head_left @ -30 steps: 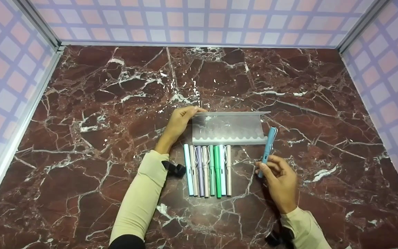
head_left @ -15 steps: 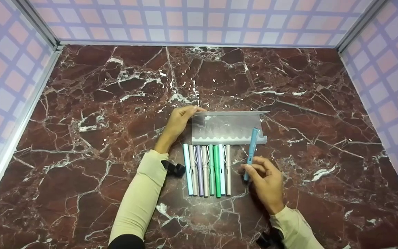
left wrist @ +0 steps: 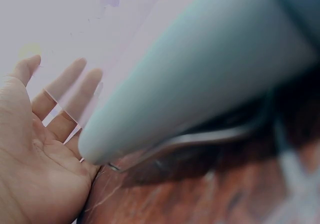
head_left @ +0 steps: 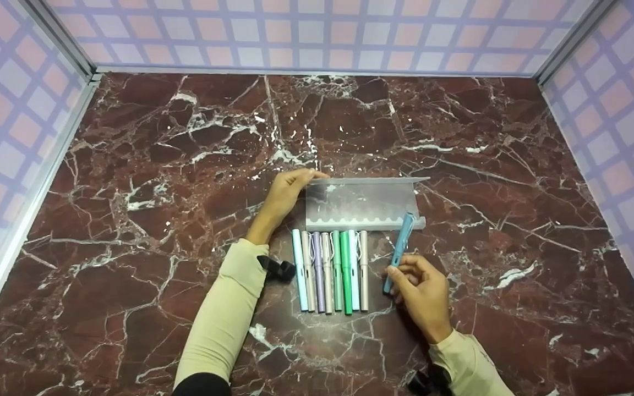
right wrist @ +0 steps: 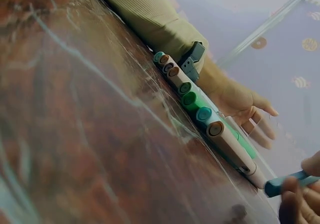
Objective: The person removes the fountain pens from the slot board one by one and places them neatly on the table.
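Note:
My right hand [head_left: 424,294] pinches a blue capped fountain pen [head_left: 399,247] near its lower end, between thumb and fingers. Tilted, the pen's clip end overlaps the right end of a clear plastic pen case [head_left: 361,201] in the head view; contact cannot be told. The case has a scalloped row of slots and a raised lid. At the lid's upper left corner is my left hand [head_left: 285,195]; in the left wrist view its fingers [left wrist: 75,96] lie fairly straight behind the clear sheet, thumb apart. A row of several pens [head_left: 329,272] lies in front of the case.
Dark red marbled table [head_left: 157,302] lies under everything, with checked panels [head_left: 317,33] at the back and sides. A black wrist mount [head_left: 277,268] sits close to the row's left end. In the left wrist view a pale pen [left wrist: 200,73] fills the foreground.
My right hand has moved left with the blue pen, bringing it from beside the case to its right end; the pen's top has dipped slightly. The left hand and case stay put.

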A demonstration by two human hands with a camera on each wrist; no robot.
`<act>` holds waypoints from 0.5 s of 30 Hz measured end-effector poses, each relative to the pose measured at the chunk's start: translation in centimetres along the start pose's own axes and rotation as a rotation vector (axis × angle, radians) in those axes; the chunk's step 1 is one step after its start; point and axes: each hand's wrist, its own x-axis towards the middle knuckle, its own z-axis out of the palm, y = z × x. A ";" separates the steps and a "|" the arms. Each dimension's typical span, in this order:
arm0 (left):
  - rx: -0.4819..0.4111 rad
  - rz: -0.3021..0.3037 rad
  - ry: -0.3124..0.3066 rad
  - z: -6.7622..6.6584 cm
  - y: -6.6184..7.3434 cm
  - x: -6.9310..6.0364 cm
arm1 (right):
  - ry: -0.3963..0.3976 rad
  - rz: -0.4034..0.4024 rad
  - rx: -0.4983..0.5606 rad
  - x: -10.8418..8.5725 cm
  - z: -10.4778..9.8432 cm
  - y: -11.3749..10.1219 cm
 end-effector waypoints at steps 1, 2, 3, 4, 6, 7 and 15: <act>-0.006 0.000 -0.002 0.0 0.0 0.0 | 0.000 0.023 -0.013 0.0 0.0 0.0; -0.010 -0.003 -0.001 0.1 -0.1 0.0 | 0.000 0.044 -0.037 -0.1 0.0 -0.1; -0.009 -0.008 0.000 0.1 -0.1 0.0 | 0.000 0.060 -0.067 -0.1 0.0 -0.1; -0.014 -0.010 0.000 0.1 -0.1 0.1 | 0.000 0.073 -0.096 -0.1 0.0 -0.1; -0.022 -0.020 -0.004 0.1 -0.1 0.1 | -0.002 0.087 -0.152 -0.2 0.0 -0.2; -0.021 -0.027 -0.007 0.2 0.0 0.1 | -0.005 0.091 -0.183 -0.2 0.0 -0.2; 0.000 -0.029 0.011 0.1 0.0 0.0 | -0.058 0.059 -0.312 -0.5 -0.3 -0.1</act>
